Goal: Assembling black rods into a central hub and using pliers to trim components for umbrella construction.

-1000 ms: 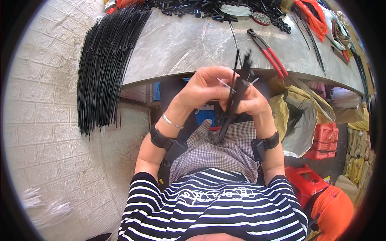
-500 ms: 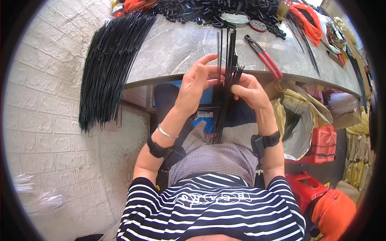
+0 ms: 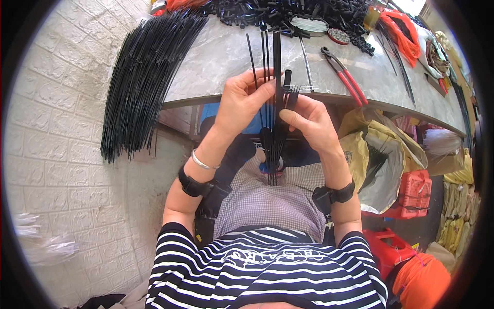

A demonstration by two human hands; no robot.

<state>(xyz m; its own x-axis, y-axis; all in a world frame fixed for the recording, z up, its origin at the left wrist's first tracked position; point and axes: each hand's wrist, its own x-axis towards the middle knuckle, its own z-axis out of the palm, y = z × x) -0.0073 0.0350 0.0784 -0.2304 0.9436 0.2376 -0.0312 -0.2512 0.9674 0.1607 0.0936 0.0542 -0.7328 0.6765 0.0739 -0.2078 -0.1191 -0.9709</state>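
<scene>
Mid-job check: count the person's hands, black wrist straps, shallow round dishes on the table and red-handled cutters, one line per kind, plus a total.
Hands (left hand, right hand): 2
Black wrist straps (left strap, right strap): 2
Shallow round dishes (larger dish, smaller dish): 2
Red-handled cutters: 1
Total: 7

The person wears a black shirt with white horizontal stripes, its chest marked with white outlined lettering (upside down from this angle). The short left sleeve and right sleeve end in plain dark hems. A slim silver bangle circles the arm behind the bare left hand. Black straps, each with a dark boxy unit, wrap both forearms; the right hand is bare too. Grey-lilac checked cloth covers the lap.
</scene>
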